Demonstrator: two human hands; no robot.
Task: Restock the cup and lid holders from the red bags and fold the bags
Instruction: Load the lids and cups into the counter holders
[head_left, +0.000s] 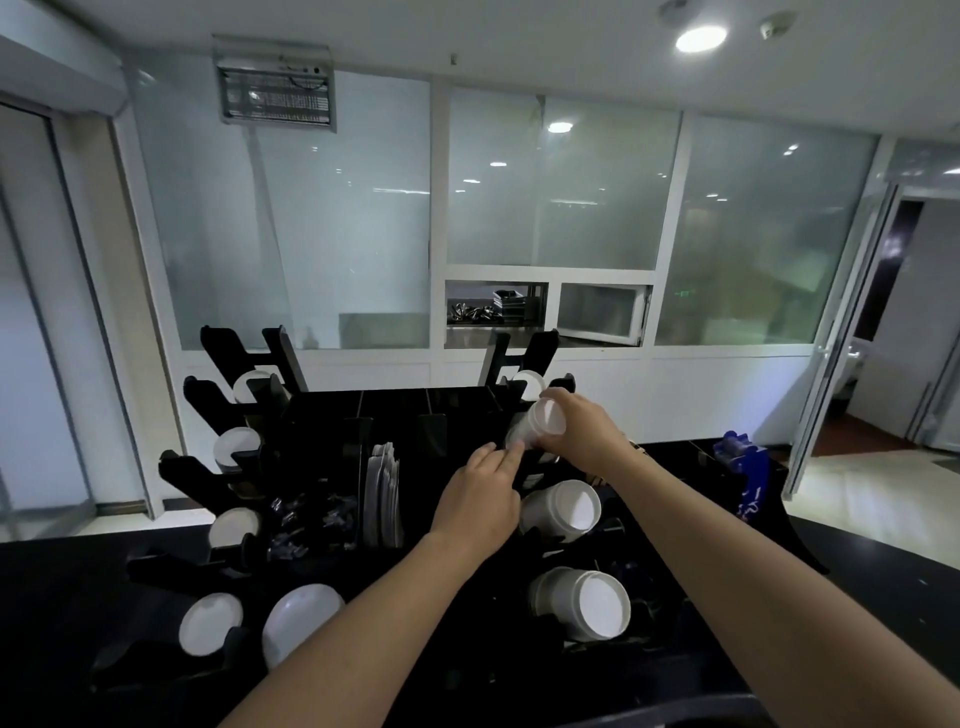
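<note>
Clearly, I was in the restocking step, loading cups on the right side of the black holder (322, 415) that stood on the desk (883, 582). My right hand (582, 431) was wrapped around a short stack of cups (537, 423), tilted with the white open end toward me, up at one of the upper right slots. My left hand (480, 499) sat just below and beside it, fingers fairly straight and reaching toward the lower end of the stack; I could not tell whether they touched it or only the holder. Lower down on the right, two slots already held cup stacks (563, 512), and white lids (210, 623) showed in the left-hand slots. I saw no red bags anywhere, so I judged the folding to be still ahead. The next move, as I judged it, called for lining the stack up with its slot and sliding it in squarely, the left hand steadying the lower end so the cups would not splay or slip apart.
</note>
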